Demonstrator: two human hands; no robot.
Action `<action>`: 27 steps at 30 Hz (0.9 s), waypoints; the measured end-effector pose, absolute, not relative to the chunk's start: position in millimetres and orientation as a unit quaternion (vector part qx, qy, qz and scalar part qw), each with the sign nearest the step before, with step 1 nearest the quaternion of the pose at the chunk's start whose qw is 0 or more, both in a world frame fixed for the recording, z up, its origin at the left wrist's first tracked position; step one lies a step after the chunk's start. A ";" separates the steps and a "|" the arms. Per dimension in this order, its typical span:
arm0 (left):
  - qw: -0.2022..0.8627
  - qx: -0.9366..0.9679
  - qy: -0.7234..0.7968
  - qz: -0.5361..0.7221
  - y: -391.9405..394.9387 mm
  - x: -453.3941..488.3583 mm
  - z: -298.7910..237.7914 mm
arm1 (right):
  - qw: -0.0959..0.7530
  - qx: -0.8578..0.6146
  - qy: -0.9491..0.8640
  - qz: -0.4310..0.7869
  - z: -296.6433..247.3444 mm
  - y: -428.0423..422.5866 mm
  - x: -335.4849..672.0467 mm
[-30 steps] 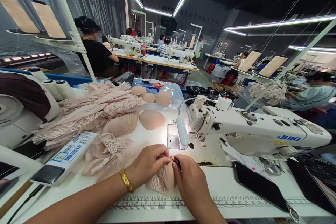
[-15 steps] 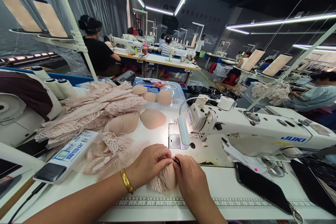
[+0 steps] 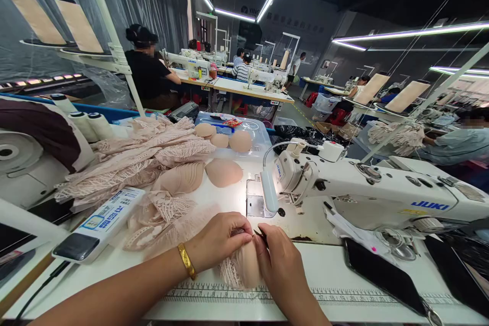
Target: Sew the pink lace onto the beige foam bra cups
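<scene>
My left hand (image 3: pixel 217 240) and my right hand (image 3: pixel 278 260) are closed on a beige padded cup wrapped in pink lace (image 3: pixel 243 267), pressing it from both sides on the white sewing table (image 3: pixel 344 285). A small dark tool tip (image 3: pixel 261 235) shows at my right fingers. A gold bangle (image 3: pixel 187 261) circles my left wrist. The white JUKI sewing machine (image 3: pixel 367 191) stands just behind and right of my hands.
Piles of pink lace pieces (image 3: pixel 141 158) and beige foam cups (image 3: pixel 223 172) lie behind left. A blue-labelled device (image 3: pixel 101 224) sits at left, a black phone (image 3: pixel 376 272) at right. A clear bin (image 3: pixel 252 135) holds more cups. Other people sew at far tables.
Both hands stay clamped on the lace-covered cup and shift it slightly to the right. The view has drifted a little; nothing was let go.
</scene>
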State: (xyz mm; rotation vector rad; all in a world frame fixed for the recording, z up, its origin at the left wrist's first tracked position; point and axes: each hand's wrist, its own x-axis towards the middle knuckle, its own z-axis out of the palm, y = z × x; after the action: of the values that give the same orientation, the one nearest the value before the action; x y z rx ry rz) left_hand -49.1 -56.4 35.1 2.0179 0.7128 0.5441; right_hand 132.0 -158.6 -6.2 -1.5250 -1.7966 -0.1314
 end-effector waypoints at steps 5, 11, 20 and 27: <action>0.381 0.847 0.250 0.272 -56.7 -50.3 35.4 | 0.380 -0.596 -0.653 0.272 18.6 -157.5 135.8; 0.272 0.878 0.252 0.302 -62.3 -49.9 32.6 | 0.446 -0.568 -0.576 0.383 16.2 -152.6 130.1; 0.290 0.881 0.241 0.285 -61.0 -47.7 34.1 | 0.472 -0.545 -0.563 0.404 -0.7 -149.5 135.5; 0.291 0.887 0.237 0.269 -58.1 -49.2 28.7 | 0.433 -0.616 -0.596 0.279 -7.9 -153.3 136.4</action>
State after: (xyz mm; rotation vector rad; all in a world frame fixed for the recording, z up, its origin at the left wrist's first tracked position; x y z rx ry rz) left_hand -49.2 -58.1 28.7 2.3649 0.6308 0.7183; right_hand 136.4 -153.3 -7.9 -1.5357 -1.4852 0.6946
